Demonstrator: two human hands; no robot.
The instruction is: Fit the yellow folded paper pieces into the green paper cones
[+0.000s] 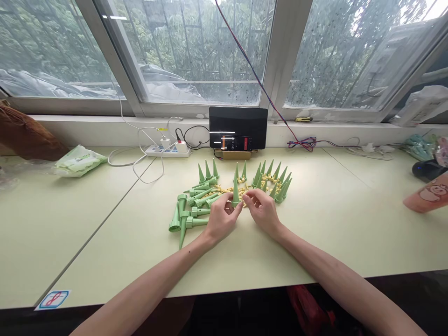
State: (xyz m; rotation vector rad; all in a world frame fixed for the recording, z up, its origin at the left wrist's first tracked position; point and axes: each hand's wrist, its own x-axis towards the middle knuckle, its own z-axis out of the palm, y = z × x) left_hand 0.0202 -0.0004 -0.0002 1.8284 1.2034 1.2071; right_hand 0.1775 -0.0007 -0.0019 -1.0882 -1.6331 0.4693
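Observation:
My left hand [223, 218] pinches the base of an upright green cone-shaped spike [235, 192] at the middle of the pale green table [315, 233]. My right hand [263, 209] is curled close beside it, fingertips together near some small yellow pieces [227, 190]; what it holds is too small to make out. Several green spikes lie flat [191, 210] to the left of my hands. Several more stand upright [273, 179] in an arc behind them, with yellow pieces scattered between.
A phone [235, 143] leans on a dark stand [238, 126] at the back. A white power strip [168, 149] with cables lies left of it. A green packet [79, 161] is at far left, and an orange-pink object [425, 196] at the right edge.

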